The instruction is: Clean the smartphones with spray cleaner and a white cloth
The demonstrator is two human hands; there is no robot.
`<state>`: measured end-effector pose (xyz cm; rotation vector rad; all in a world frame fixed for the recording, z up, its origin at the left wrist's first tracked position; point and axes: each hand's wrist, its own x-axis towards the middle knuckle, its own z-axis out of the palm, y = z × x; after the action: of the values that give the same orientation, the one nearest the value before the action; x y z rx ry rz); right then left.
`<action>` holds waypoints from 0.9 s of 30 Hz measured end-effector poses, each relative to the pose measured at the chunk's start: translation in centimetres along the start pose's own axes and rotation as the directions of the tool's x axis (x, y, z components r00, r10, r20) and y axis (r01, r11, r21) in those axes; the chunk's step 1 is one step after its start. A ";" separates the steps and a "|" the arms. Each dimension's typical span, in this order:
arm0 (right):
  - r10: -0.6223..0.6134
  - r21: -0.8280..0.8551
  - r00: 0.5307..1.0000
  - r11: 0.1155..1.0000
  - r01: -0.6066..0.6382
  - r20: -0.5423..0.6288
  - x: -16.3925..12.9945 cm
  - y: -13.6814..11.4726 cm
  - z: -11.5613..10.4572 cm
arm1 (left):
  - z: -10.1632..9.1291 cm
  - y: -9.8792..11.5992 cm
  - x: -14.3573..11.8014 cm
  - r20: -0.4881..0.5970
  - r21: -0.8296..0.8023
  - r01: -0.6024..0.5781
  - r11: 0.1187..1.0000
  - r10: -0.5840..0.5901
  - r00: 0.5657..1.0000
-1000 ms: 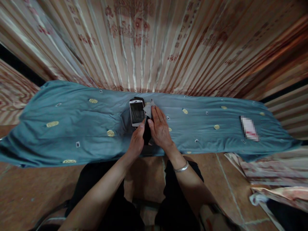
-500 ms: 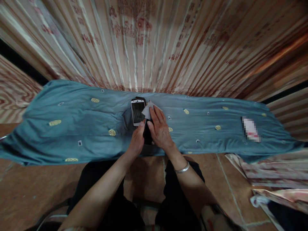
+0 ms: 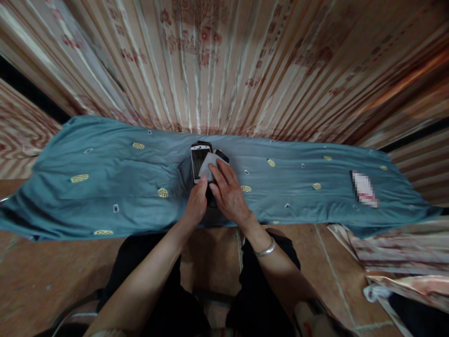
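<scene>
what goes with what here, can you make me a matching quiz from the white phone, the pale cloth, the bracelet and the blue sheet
Things:
1. white phone
2. pale cloth
3. bracelet
4. blue sheet

Descriptions:
A. worn on the right wrist
B. spread wide under everything, dotted with yellow patches
C. lying screen up, just left of the fingers
D. pressed under the right hand, beside the left hand

Pairs: 1-C, 2-D, 3-A, 4-B
</scene>
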<state>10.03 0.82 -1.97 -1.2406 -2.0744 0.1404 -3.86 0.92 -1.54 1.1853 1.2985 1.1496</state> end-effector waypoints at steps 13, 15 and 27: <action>0.029 -0.012 0.997 0.999 -0.030 -0.073 0.6 1.4 0.0 | 0.9 0.7 -0.8 0.079 0.025 -0.021 0.999 0.019 0.997; 0.054 -0.003 0.997 0.999 -0.054 -0.063 0.5 1.5 0.1 | 0.8 1.0 -0.8 0.089 0.026 -0.042 0.999 0.040 0.995; 0.119 0.026 0.992 0.993 -0.118 -0.038 0.2 1.4 0.1 | 0.3 1.2 -0.6 0.093 -0.111 -0.097 0.989 0.108 0.990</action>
<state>10.92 1.73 -2.59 -1.3420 -1.9604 0.1922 -3.51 0.39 -0.35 1.2258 1.0991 1.2039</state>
